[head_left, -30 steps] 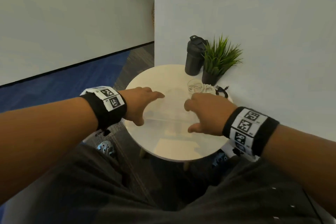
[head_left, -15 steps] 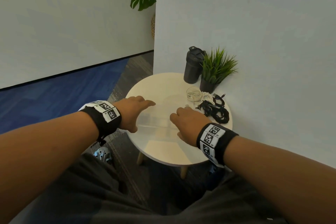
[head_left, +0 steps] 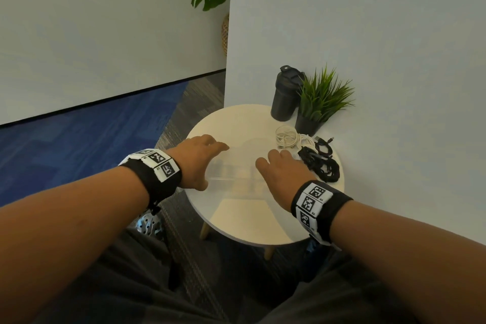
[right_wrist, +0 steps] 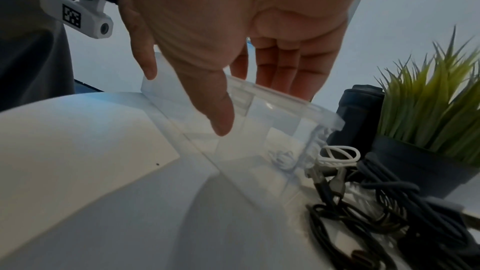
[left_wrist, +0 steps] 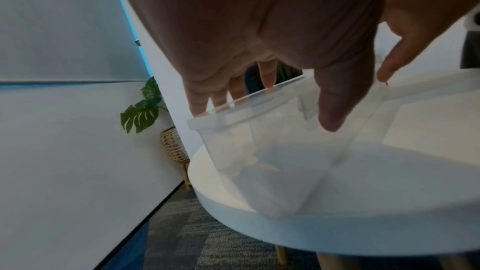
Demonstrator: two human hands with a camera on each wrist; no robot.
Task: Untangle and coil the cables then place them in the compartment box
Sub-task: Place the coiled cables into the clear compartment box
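Since a second ago the right hand [head_left: 278, 173] has drawn back off the cables, uncovering the black cable tangle [head_left: 319, 163]. Both hands now span the clear compartment box [head_left: 236, 173], the left hand [head_left: 198, 159] at its left end, each with fingers straight over the far wall and thumb down the near wall. The wrist views show this hold; from the head the box is a faint blur. It sits on the round white table [head_left: 249, 226]. A white cable coil [head_left: 289, 138] lies just beyond the black ones, near the potted plant [head_left: 319, 102] and dark bottle [head_left: 285, 95].
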